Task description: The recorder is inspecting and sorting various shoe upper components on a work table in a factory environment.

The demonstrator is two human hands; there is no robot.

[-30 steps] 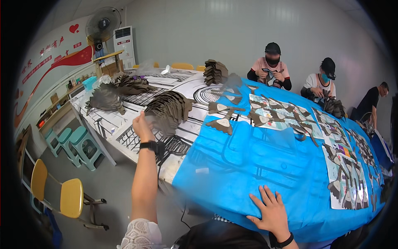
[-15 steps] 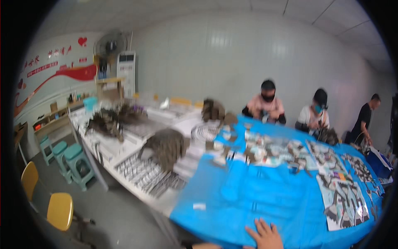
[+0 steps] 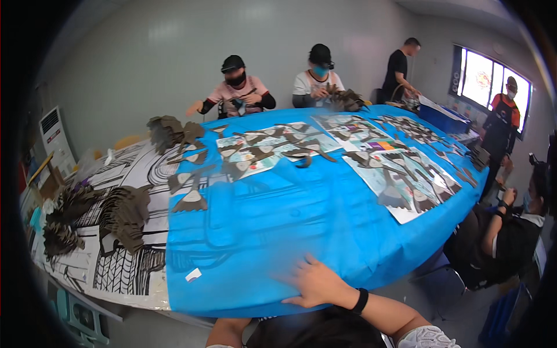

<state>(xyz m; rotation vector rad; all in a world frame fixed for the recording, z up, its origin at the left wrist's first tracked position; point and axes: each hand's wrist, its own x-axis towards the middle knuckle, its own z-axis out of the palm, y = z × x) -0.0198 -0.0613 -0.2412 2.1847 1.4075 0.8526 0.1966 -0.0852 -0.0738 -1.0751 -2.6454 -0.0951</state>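
Observation:
My right hand [image 3: 316, 282] is over the near edge of the blue table cover [image 3: 243, 249], its fingers spread and slightly blurred, holding nothing. A black band circles that wrist. Of my left arm, only the forearm [image 3: 228, 333] shows below the table's near edge; its hand is hidden. A small white slip [image 3: 193, 275] lies on the cover to the left of my right hand. Farther off, grey-brown fan-shaped cut pieces [image 3: 190, 201] with pale centres lie on the cover, and more lie across printed sheets [image 3: 404, 216].
Stacks of brown pieces [image 3: 125, 216] stand on the patterned white table part [image 3: 156, 232] at left. Two seated people [image 3: 241, 93] handle pieces across the table. Another person [image 3: 493, 243] sits at right; two stand behind. A blue bin [image 3: 444, 119] is at the far right.
The view has swung right, bringing the people at right and the window into sight. My right hand stays near the table's front edge, and more of its arm shows.

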